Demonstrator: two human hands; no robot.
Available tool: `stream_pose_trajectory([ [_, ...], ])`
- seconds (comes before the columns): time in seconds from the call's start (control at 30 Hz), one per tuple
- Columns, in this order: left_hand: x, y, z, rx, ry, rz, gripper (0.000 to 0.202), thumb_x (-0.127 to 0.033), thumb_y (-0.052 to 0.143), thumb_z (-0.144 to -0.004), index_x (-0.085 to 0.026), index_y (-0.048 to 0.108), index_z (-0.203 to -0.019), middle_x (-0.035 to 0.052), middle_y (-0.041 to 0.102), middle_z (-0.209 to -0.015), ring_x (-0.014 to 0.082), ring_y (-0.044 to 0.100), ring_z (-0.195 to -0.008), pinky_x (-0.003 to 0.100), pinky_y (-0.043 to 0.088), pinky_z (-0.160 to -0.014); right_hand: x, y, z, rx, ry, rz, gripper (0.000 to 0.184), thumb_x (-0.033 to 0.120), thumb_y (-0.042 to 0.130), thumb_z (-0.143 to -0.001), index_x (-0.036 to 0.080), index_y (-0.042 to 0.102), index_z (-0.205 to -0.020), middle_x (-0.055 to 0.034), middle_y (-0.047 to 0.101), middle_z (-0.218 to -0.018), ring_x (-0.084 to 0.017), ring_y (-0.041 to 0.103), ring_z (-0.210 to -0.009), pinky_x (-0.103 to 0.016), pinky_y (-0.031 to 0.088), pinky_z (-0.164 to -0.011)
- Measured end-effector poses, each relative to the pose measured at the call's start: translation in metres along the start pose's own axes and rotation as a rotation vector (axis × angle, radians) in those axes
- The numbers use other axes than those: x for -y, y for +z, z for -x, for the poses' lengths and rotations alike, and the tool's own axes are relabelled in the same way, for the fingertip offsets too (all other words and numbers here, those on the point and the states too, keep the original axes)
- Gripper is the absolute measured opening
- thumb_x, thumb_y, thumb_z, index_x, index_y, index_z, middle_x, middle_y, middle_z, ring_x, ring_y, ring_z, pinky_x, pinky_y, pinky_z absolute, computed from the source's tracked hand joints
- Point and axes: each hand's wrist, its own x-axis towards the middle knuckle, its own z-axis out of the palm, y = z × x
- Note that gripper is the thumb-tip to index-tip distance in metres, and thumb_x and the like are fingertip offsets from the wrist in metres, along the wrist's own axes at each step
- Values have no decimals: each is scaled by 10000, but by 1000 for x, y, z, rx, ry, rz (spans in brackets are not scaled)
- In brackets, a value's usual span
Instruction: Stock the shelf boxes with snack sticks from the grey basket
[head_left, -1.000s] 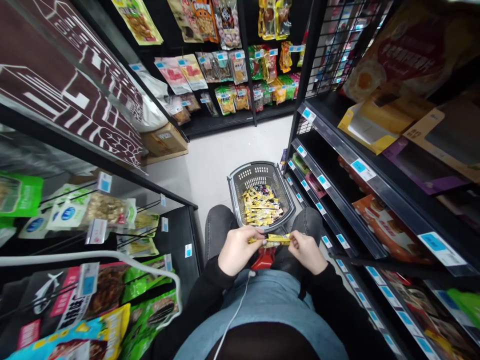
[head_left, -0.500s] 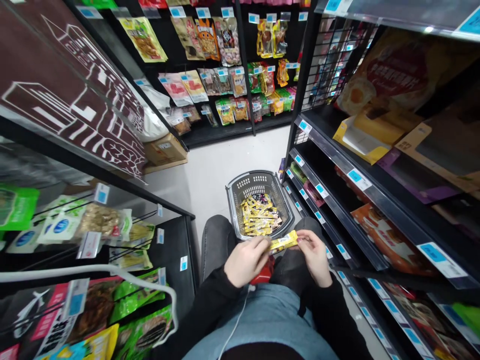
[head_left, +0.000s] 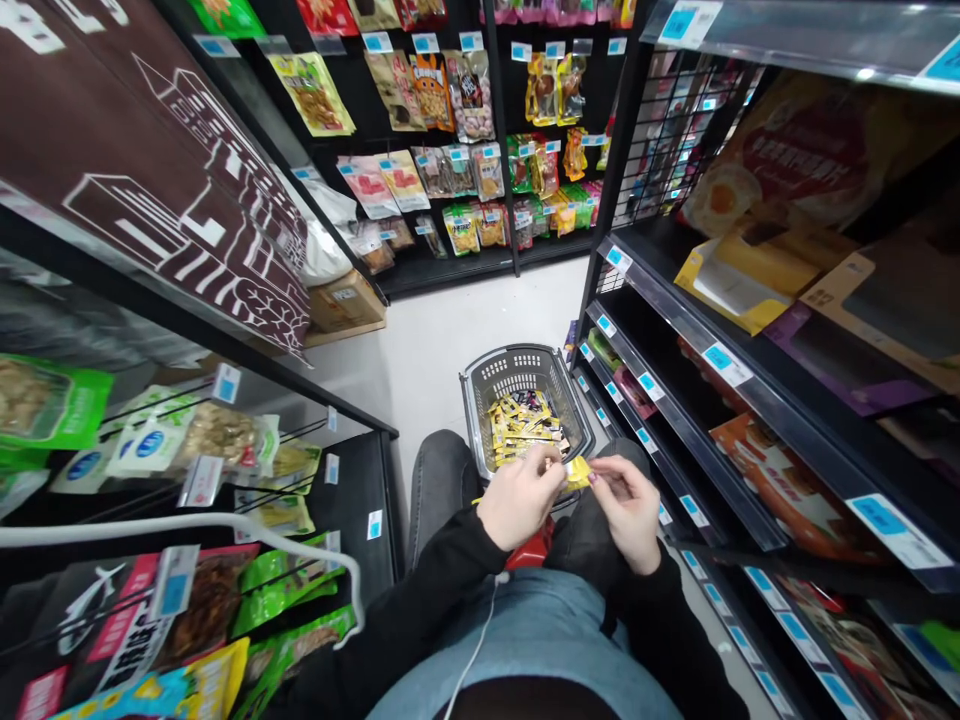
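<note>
My left hand (head_left: 521, 497) and my right hand (head_left: 626, 508) meet above my knees, both pinched on a bundle of slim yellow snack packets (head_left: 576, 471). Only a short yellow end of the bundle shows between the fingers. Just beyond the hands, a grey plastic shopping basket (head_left: 480, 382) stands on the floor, holding several more yellow packets (head_left: 521, 428). A red object (head_left: 529, 552) peeks out under my wrists, between my legs.
Black shelves with blue price tags (head_left: 724, 364) run along the right, holding boxed goods. Hanging snack bags (head_left: 217, 432) fill pegs on the left. A cardboard box (head_left: 345, 300) sits on the pale floor (head_left: 450, 340) ahead. More hanging bags (head_left: 465, 180) line the far wall.
The hands have come closer together and risen toward the basket. The yellow bundle, held out flat between them before, is now mostly covered by the fingers. The view has tilted up slightly.
</note>
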Motion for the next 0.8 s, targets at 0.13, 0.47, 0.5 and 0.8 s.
stream_pose_trajectory([
  [0.13,-2,5,2,-185,-6,21,195,-181,358,-873,-145,531,-791,90,563,-869,136,561,-680,229,449,-546,6,12,2,-137,117,-95,138,266,637,-731,180,615,-837,-52,662,-817,-162,635,-759,-288,539,-709],
  [0.47,6,-2,-4,-84,66,-25,268,-245,354,-900,-155,534,-724,38,536,-710,110,477,-528,227,328,-463,19,16,3,-70,113,5,129,236,596,-760,182,628,-873,-56,655,-853,-163,631,-775,-292,533,-720],
  [0.5,5,-2,-5,-93,47,13,271,-240,353,-898,-154,532,-713,43,535,-728,116,484,-561,231,348,-488,19,15,3,-75,104,-12,116,232,596,-760,185,627,-862,-51,654,-849,-161,630,-780,-289,529,-727],
  [0.8,-8,0,-9,-140,-403,932,278,-326,509,-816,-153,463,-604,64,543,-890,139,535,-774,273,452,-671,1,12,-3,-80,157,-205,146,303,631,-730,179,577,-783,-37,625,-777,-151,606,-715,-275,512,-671],
])
